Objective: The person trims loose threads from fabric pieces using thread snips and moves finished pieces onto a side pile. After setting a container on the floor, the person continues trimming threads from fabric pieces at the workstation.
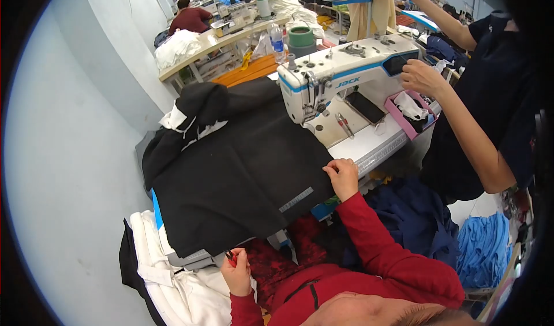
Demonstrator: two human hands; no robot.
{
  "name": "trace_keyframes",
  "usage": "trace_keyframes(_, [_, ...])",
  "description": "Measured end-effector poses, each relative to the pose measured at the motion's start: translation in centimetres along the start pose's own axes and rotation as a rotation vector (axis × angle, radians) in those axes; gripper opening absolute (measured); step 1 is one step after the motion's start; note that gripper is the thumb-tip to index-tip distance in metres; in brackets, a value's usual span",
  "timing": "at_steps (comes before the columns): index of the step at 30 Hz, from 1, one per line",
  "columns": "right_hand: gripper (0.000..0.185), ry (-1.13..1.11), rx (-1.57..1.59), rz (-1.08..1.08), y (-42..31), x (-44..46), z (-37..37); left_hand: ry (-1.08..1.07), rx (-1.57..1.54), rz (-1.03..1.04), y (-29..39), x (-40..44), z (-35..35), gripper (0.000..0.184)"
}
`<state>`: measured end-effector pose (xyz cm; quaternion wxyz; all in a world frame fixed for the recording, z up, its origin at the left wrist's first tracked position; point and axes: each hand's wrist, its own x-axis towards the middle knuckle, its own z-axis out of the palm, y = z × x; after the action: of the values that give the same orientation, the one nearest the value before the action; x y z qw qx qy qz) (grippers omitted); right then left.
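Observation:
Black fabric [242,170] is spread over the sewing table, left of and in front of a white sewing machine [346,66]. My right hand [343,177] pinches the fabric's right edge near the table's front. At the fabric's lower edge, my left hand [238,270] is closed around a small red-handled tool [231,258], its tip by the cloth. A bunched part of the black fabric [202,103] lies at the back left, beside some white material [175,120].
A co-worker [485,106] stands at the right, one hand by the machine. A phone [365,107], tweezers [344,125] and pink box [411,115] sit on the machine table. White cloth [190,294] hangs lower left; navy fabric [404,216] and blue fabric [483,251] lie right.

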<state>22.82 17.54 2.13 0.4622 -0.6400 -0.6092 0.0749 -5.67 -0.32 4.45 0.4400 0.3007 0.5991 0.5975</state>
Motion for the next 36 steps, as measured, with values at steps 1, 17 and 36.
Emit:
trace_keyframes(1, [0.012,-0.003,0.067,0.028,0.3,0.0,-0.1,-0.006,-0.002,0.001,0.1,0.0,0.3,0.006])
trace_keyframes(17, [0.019,-0.064,0.133,0.007,1.0,0.2,-0.5,0.131,0.070,0.279,2.4,4.6,-0.4,0.005])
trace_keyframes(36, [0.014,0.171,0.095,-0.074,-0.9,0.7,-0.5,0.038,0.040,0.170,1.5,4.3,1.8,0.009])
